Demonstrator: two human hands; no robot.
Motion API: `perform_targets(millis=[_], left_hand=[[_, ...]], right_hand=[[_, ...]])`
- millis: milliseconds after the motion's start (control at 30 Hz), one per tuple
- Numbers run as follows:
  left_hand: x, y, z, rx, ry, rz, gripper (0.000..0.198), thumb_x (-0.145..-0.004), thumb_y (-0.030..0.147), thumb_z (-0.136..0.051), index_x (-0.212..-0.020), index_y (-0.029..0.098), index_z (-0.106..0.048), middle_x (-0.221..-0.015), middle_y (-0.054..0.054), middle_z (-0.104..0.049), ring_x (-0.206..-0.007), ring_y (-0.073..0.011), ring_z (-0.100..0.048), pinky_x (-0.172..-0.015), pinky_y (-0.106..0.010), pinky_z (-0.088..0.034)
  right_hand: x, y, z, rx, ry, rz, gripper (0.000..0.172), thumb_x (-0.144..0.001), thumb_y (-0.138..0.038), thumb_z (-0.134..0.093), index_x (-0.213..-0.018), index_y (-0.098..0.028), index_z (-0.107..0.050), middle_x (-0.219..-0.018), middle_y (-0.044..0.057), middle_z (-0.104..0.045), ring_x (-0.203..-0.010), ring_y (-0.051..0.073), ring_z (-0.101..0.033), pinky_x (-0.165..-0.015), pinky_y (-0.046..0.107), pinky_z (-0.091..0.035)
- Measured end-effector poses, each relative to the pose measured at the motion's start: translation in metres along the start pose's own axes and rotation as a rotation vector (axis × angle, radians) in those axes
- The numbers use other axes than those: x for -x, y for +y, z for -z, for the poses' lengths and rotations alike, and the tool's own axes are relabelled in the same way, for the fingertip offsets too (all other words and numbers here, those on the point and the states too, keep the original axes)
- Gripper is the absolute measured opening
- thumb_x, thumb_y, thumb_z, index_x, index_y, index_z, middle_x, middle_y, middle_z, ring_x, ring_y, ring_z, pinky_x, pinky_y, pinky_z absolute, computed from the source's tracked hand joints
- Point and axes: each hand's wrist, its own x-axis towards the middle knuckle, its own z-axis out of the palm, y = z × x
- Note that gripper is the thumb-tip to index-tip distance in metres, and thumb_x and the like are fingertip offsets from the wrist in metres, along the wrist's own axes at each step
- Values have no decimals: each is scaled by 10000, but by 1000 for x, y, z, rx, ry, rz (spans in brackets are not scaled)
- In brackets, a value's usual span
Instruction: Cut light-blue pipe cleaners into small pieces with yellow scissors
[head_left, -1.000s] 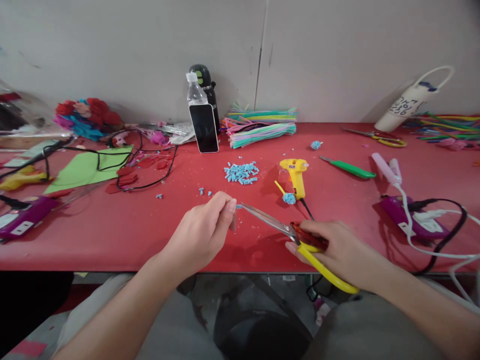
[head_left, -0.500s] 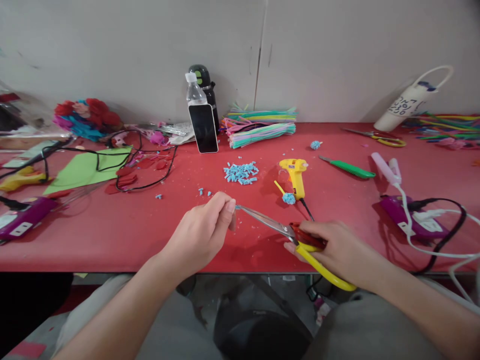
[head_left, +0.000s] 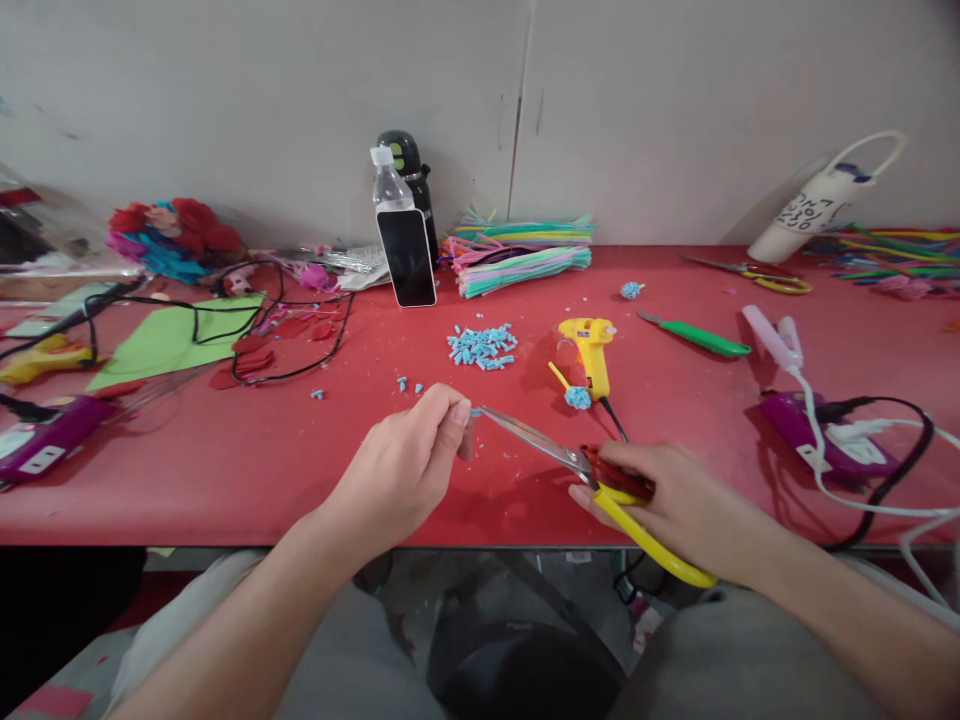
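My left hand (head_left: 416, 455) is closed in a pinch around a thin light-blue pipe cleaner (head_left: 475, 412), whose short end pokes out past the thumb. In my right hand (head_left: 667, 500) are scissors (head_left: 544, 443) with red and yellow handles. Their blade tips lie right at the blue end. Beyond the hands a pile of short blue cut pieces (head_left: 482, 347) rests on the red table (head_left: 300, 480), with a few stray bits to its left. A blue fuzzy ball (head_left: 577, 397) sits by the yellow glue gun (head_left: 592, 350).
Behind the pile stand a phone (head_left: 407, 257), a clear bottle (head_left: 390, 183) and bundled pipe cleaners (head_left: 525, 270). To the right lie a green utility knife (head_left: 705, 338), a second pair of scissors (head_left: 757, 273) and a purple power strip (head_left: 832, 440) with cords. Green paper (head_left: 176, 338) lies left.
The scissor tips have shifted slightly to the right and up, and a bit more of the blue end shows at my left fingertips. Everything else is still.
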Motion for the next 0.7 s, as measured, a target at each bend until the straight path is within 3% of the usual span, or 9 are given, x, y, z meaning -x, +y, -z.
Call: perform_targets(millis=[200, 700], left_hand=[[1, -1, 0, -14, 1, 2, 312, -1026, 371, -287, -838, 211, -477, -743, 14, -631, -634, -128, -558, -613, -258, -404], [0, -1, 1, -62, 24, -52, 268, -1024, 343, -308, -876, 204, -483, -711, 17, -604, -603, -116, -546, -589, -247, -400]], right_hand=[[0, 2, -3, 4, 4, -8, 435, -856, -523, -606, -661, -210, -376, -565, -74, -305, -540, 97, -244, -452, 205, -219], [0, -4, 5, -73, -10, 2, 371, -834, -431, -642, -661, -204, -404, -588, -67, -334, -547, 94, -271, -467, 212, -241]])
